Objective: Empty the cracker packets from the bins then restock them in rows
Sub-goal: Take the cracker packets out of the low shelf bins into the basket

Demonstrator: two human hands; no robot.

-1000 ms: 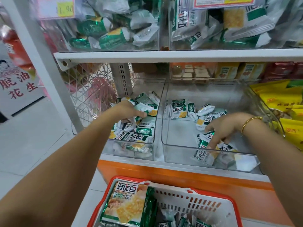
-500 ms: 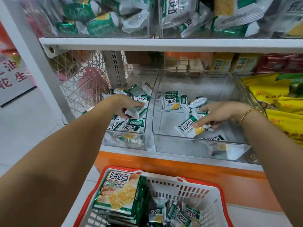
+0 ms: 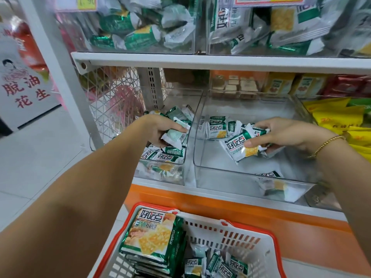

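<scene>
Shop shelf of clear bins above an orange-rimmed basket (image 3: 230, 237); I have both hands in the bins.
Nearest me, the basket holds a large cracker pack (image 3: 152, 235) and loose packets (image 3: 220, 265). In the left bin (image 3: 160, 173) my left hand (image 3: 160, 129) curls round one packet (image 3: 174, 136) above the pile (image 3: 160, 155), close to the dividing wall. In the right bin (image 3: 220, 177), its floor mostly bare, my right hand (image 3: 281, 133) pinches a bunch of packets (image 3: 236, 147); a few more (image 3: 216, 129) stand behind.

You're in a shop: white shelving (image 3: 220, 62) carries clear bins (image 3: 241, 177) of cracker packets (image 3: 217, 129), a yellow price tag (image 3: 86, 3) fronts the upper bin, and a red-rimmed shopping basket (image 3: 236, 237) sits below you.
</scene>
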